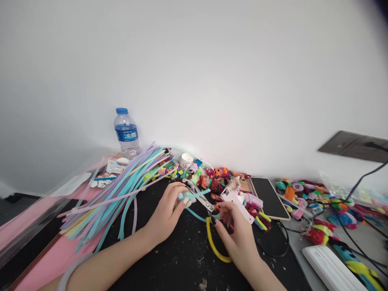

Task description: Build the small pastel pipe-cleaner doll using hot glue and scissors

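Note:
My left hand [169,210] is closed, its thumb and fingers pinching a small pale fuzzy piece [190,199], partly hidden by the fingers. A light blue pipe cleaner [200,194] sticks out to the right from that grip. My right hand [235,230] is wrapped around scissors [216,248] with a curved yellow handle and some red on it. Their metal blades are spread apart and point left, close to the light blue pipe cleaner; whether they touch it I cannot tell. Another blue strand [196,215] curves below the blades.
Loose pastel pipe cleaners [121,202] lie heaped at left, before a water bottle [126,133]. Several colourful fuzzy figures, a paper cup [186,161], a pink glue gun [238,202] and a tablet [269,198] line the back. Black cables [342,222] and a white power strip [330,266] lie right.

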`<action>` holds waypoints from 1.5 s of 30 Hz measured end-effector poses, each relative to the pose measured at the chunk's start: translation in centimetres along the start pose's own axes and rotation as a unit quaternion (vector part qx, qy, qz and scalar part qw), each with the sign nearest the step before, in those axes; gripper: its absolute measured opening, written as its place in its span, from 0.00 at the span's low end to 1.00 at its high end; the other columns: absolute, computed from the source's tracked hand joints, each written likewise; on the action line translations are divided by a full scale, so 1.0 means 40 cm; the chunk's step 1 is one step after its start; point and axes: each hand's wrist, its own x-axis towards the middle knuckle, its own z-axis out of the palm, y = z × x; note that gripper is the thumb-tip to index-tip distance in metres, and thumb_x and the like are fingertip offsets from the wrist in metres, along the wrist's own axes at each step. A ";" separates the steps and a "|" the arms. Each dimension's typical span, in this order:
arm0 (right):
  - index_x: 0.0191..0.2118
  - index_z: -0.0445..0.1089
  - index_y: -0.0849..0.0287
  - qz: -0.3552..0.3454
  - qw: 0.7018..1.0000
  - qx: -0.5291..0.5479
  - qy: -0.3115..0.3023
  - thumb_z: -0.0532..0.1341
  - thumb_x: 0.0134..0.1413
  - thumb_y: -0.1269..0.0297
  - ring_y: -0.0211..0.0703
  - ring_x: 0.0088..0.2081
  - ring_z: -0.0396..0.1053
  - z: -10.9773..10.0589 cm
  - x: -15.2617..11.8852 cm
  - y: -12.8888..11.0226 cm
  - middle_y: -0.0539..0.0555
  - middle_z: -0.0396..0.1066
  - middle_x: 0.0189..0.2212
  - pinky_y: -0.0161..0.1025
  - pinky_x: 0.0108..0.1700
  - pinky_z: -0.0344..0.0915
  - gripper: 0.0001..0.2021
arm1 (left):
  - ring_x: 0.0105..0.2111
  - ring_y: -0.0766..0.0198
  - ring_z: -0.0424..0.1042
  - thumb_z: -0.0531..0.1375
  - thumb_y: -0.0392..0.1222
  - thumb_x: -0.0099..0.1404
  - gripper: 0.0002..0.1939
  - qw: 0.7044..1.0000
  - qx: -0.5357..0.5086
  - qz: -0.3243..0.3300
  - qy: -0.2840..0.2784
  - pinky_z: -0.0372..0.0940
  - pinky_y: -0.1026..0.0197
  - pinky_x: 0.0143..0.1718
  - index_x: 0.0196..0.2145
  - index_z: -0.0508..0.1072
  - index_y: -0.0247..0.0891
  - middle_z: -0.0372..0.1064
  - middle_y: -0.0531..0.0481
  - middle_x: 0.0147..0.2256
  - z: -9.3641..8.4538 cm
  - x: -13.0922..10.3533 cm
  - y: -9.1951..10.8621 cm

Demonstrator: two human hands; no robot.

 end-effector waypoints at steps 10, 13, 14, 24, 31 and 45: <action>0.44 0.62 0.56 -0.082 0.994 0.072 0.028 0.57 0.54 0.73 0.39 0.31 0.68 0.025 -0.023 -0.011 0.52 0.69 0.33 0.33 0.32 0.67 0.12 | 0.44 0.60 0.65 0.47 0.34 0.67 0.12 0.959 0.167 0.212 -0.089 0.65 0.58 0.45 0.47 0.61 0.42 0.55 0.43 0.49 -0.002 -0.022 0.014; 0.36 0.66 0.57 -0.132 0.988 0.070 0.036 0.57 0.54 0.76 0.38 0.32 0.70 0.014 -0.020 -0.022 0.51 0.71 0.30 0.33 0.35 0.67 0.07 | 0.44 0.61 0.65 0.47 0.34 0.67 0.12 0.953 0.176 0.231 -0.089 0.66 0.59 0.44 0.47 0.61 0.42 0.56 0.43 0.49 -0.003 -0.025 0.012; 0.36 0.66 0.57 -0.145 0.986 0.070 0.043 0.57 0.54 0.77 0.38 0.31 0.70 0.011 -0.019 -0.026 0.51 0.71 0.30 0.33 0.35 0.67 0.07 | 0.44 0.61 0.65 0.47 0.35 0.67 0.12 0.952 0.176 0.234 -0.086 0.66 0.59 0.44 0.47 0.62 0.42 0.56 0.43 0.49 -0.003 -0.025 0.011; 0.37 0.68 0.59 -0.182 0.977 0.091 0.063 0.57 0.52 0.81 0.41 0.35 0.70 0.004 -0.018 -0.032 0.55 0.71 0.33 0.35 0.37 0.68 0.10 | 0.44 0.62 0.65 0.48 0.34 0.67 0.13 0.948 0.158 0.268 -0.070 0.66 0.62 0.40 0.47 0.64 0.42 0.61 0.44 0.47 -0.005 -0.020 0.006; 0.37 0.69 0.59 -0.168 0.982 0.064 0.063 0.56 0.53 0.79 0.42 0.35 0.70 0.003 -0.021 -0.031 0.56 0.71 0.32 0.38 0.37 0.69 0.10 | 0.45 0.60 0.65 0.47 0.34 0.67 0.14 0.949 0.151 0.263 -0.085 0.66 0.60 0.41 0.48 0.64 0.44 0.62 0.43 0.47 -0.006 -0.023 0.005; 0.37 0.69 0.58 -0.158 0.984 0.057 0.061 0.56 0.54 0.78 0.42 0.34 0.70 0.009 -0.014 -0.027 0.55 0.70 0.32 0.38 0.36 0.69 0.09 | 0.46 0.61 0.63 0.48 0.32 0.66 0.14 0.952 0.130 0.241 -0.134 0.61 0.57 0.49 0.47 0.64 0.42 0.61 0.44 0.48 -0.014 -0.018 0.019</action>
